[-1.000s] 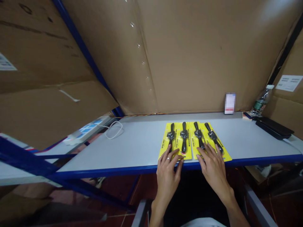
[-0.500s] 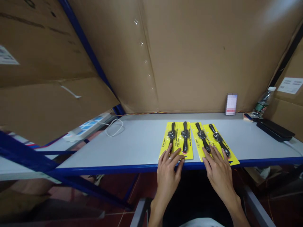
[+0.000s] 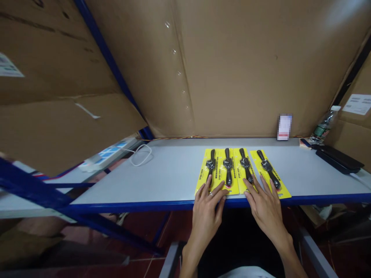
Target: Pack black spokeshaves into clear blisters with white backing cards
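Touches yellow packs [image 3: 227,166] with spread left hand [image 3: 206,208] and right hand [image 3: 265,206], clasping nothing; has phone [image 3: 284,127], bottle [image 3: 322,129] beyond, cable [image 3: 151,150] leftward.

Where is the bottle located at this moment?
In the head view, the bottle is at the back right of the table, just behind the black object and to the right of the phone.

Brown cardboard walls [image 3: 232,69] rise behind and on both sides of a pale grey surface [image 3: 171,166] with a blue front edge [image 3: 162,205], and a slanting blue post [image 3: 106,54] marks the back left corner. Below, dark red floor tiles [image 3: 180,226] with pale joints lie in dim light, while a soft glare [image 3: 348,13] whitens the upper right.
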{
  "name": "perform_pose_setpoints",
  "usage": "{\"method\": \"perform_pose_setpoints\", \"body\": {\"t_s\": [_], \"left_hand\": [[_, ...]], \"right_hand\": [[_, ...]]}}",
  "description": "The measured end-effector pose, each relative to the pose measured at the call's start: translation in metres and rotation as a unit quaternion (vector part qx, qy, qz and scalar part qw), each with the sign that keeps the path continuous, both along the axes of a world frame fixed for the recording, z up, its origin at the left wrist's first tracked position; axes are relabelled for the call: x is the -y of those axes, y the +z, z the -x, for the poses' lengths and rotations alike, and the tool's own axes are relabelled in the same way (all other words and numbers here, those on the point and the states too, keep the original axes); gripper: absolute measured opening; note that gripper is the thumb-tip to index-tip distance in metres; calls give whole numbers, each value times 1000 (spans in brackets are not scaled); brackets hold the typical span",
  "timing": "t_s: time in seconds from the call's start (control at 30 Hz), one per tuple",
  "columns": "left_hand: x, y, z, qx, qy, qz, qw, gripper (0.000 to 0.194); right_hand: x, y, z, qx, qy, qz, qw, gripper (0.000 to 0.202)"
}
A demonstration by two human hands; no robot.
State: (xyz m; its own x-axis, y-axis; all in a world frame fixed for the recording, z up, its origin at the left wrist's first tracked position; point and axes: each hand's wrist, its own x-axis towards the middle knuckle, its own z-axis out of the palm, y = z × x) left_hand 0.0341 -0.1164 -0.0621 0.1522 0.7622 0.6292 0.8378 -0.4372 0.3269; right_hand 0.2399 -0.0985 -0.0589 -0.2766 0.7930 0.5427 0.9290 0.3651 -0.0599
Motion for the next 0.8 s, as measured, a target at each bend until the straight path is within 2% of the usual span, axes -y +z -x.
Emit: {"method": "perform_pose_setpoints", "body": {"t_s": [0.8], "left_hand": [[0, 1, -2, 6, 9, -1, 1000, 26]], "right_hand": [[0, -3, 0, -2, -3, -17, 1000, 44]]}}
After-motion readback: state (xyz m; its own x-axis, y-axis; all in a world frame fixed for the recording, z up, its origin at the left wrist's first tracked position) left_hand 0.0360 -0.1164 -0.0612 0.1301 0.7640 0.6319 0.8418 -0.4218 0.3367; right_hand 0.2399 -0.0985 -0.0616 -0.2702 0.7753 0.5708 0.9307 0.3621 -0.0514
